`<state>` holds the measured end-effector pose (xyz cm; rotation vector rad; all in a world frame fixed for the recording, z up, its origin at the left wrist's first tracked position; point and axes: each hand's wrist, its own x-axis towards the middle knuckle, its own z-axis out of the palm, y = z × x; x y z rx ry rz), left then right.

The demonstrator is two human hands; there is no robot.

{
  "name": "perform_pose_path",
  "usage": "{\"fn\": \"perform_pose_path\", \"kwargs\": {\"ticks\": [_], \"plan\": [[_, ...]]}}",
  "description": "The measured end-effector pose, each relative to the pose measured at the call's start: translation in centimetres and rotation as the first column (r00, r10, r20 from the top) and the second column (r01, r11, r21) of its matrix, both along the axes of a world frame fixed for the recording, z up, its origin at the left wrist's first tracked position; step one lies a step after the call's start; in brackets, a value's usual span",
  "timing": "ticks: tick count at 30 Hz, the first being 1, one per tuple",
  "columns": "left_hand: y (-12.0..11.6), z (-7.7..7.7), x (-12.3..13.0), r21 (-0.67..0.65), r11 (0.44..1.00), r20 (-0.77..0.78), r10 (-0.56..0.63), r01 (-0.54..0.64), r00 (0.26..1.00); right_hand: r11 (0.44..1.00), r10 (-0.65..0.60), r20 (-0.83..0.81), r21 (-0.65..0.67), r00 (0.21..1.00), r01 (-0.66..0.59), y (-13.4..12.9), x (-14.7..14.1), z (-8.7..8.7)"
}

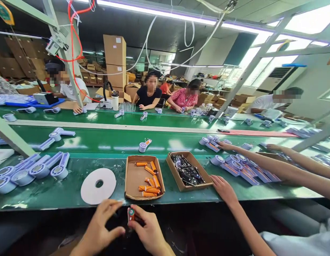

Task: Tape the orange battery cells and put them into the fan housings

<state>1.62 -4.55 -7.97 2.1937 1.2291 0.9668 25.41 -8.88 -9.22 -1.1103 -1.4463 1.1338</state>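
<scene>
Battery [131, 214] is the thing in hand, its green-ringed end turned toward the camera; it is held just in front of the near edge of the bench [66, 200], below the box [131, 174] where loose cells [152, 182] of the same orange lie. The right hand [150, 227] pinches it between thumb and forefinger, while the left hand [102, 225] is spread beside it, thumb well apart from the fingers, with nothing plainly between them. Something red shows along the cell's side — perhaps a wire, too small to be sure. To do this step well, I would keep the right pinch on the sides, light but steady, leave the end uncovered, and bring the left fingertips in gently so that nothing red gets tugged or bent. Working nearer the bench would also be wise, since a dropped cell could fall past the edge. As for writing, none can be read: the white roll [88, 185] looks plain, the tall cartons [111, 53] carry pale labels [118, 40] too small to make out — and the yellow-and-green device [4, 12] at upper left has markings that stay illegible.
</scene>
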Motion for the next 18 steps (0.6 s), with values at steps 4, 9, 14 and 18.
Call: {"fn": "perform_pose_path", "kwargs": {"ticks": [4, 9, 14, 18], "plan": [[-2.7, 0.4, 4.8, -0.024, 0.998, 0.266, -0.055, 0.063, 0.962, 0.992, -0.058, 0.144, 0.12, 0.988, 0.04, -0.9, -0.5, -1.5], [-2.5, 0.8, 5.3, -0.044, 0.974, 0.196, -0.208, 0.22, 0.958, 0.984, 0.156, 0.258, 0.04, 0.953, -0.171, -1.8, 0.6, -2.3], [-1.7, 1.6, 3.8, -0.288, 0.826, 0.135, -0.466, 0.485, 0.874, 0.869, 0.474, 0.173, -0.25, 0.864, -0.427, -1.7, 0.4, -2.9], [-1.5, 2.6, 0.9, -0.371, 0.841, 0.193, -0.345, 0.394, 0.919, 0.916, 0.344, 0.008, -0.222, 0.939, -0.334, -2.0, -0.5, -2.4]]}}
